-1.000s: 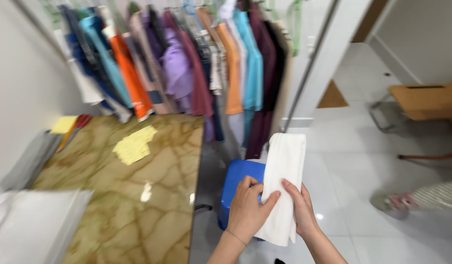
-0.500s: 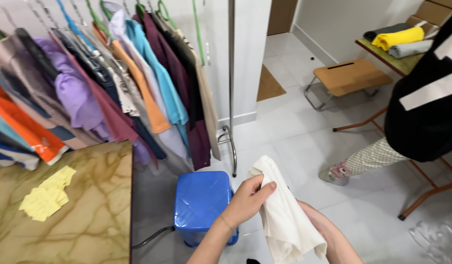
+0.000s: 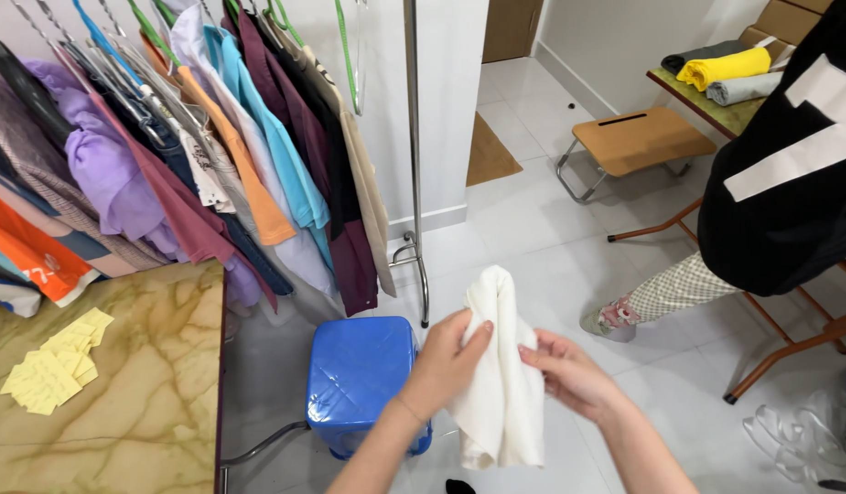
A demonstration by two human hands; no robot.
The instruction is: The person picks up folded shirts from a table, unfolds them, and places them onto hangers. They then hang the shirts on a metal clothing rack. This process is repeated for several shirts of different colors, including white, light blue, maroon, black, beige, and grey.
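Two hands: both are working one white cloth, held up in the air just right of the blue stool
Left hand: curling shut around the cloth's left edge near the top, thumb over the front, fingers hidden behind
Right hand: pinching the right edge about mid-height, fingers half curled, not a full fist
Cloth: folded or bunched into a long strip, hanging pretty much straight up and down, top sticking up above both hands, bottom dangling below the wrists
Key bit: long axis is running vertical between the hands, so left is sitting on its left side and right on its right side, both touching it, neither really nearer
Rack: standing behind the stool, packed with hanging shirts
Counter: marble-looking top left of the stool, yellow notes lying on it
Other person: dark top, standing well right of the stool, not touching the cloth
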